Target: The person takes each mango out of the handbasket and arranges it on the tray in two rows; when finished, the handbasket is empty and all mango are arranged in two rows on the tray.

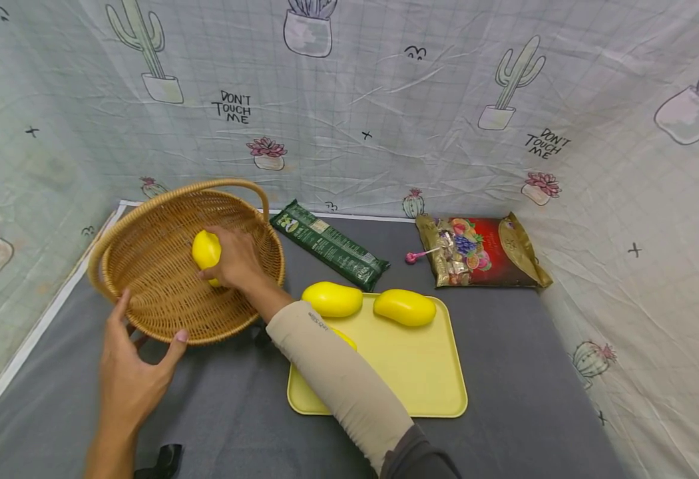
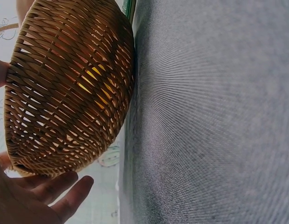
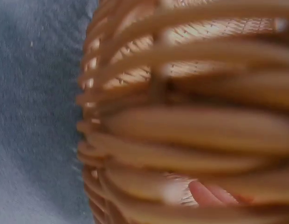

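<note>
Inside the wicker basket, which stands at the left of the table, my right hand holds a yellow mango just above the woven bottom. My left hand grips the basket's near left side, thumb at the front rim and fingers round the side. Through the weave, the mango's yellow shows in the left wrist view. Blurred basket strands fill most of the right wrist view, with fingertips visible in a gap. Two more mangoes, one left and one right, lie on the yellow tray.
My right forearm crosses the tray and partly hides another mango. Behind the tray lie a long green packet, a pink lollipop and a red and gold candy bag. A patterned cloth hangs along the back.
</note>
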The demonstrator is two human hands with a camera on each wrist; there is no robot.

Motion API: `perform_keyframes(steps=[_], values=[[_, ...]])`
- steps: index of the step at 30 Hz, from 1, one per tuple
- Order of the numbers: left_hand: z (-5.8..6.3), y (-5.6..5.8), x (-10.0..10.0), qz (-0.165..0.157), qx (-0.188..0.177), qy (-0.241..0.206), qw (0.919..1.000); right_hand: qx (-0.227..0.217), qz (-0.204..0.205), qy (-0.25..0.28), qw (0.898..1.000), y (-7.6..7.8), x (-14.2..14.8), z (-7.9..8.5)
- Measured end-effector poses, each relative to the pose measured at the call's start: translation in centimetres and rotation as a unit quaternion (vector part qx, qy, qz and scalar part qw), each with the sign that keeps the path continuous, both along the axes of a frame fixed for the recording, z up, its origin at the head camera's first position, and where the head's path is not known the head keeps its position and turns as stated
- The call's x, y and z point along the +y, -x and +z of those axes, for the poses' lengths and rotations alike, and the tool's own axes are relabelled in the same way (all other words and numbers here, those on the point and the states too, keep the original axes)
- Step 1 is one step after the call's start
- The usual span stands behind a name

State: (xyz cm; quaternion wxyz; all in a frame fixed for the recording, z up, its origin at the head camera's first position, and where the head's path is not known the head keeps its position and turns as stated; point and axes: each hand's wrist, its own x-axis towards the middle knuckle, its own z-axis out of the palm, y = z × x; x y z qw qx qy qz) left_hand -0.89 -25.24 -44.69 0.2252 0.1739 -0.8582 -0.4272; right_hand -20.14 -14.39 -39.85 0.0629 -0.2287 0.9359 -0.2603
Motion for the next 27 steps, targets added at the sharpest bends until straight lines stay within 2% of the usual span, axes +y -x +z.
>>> perform_keyframes(steps=[8, 16, 27], values=[[-0.01, -0.03, 0.17, -0.001, 0.004, 0.004, 1.0, -0.013, 0.006, -0.021, 1.0, 0.26, -0.16, -0.19], [0.04, -0.01, 0.12, 0.001, 0.001, 0.008, 1.0, -0.028, 0.021, -0.032, 0.999, -0.24, -0.23, -0.12], [0.08, -0.15, -0.03, 0.002, -0.002, 0.005, 1.0, -0.034, 0.104, -0.089, 0.99, -0.61, -0.08, 0.09]])
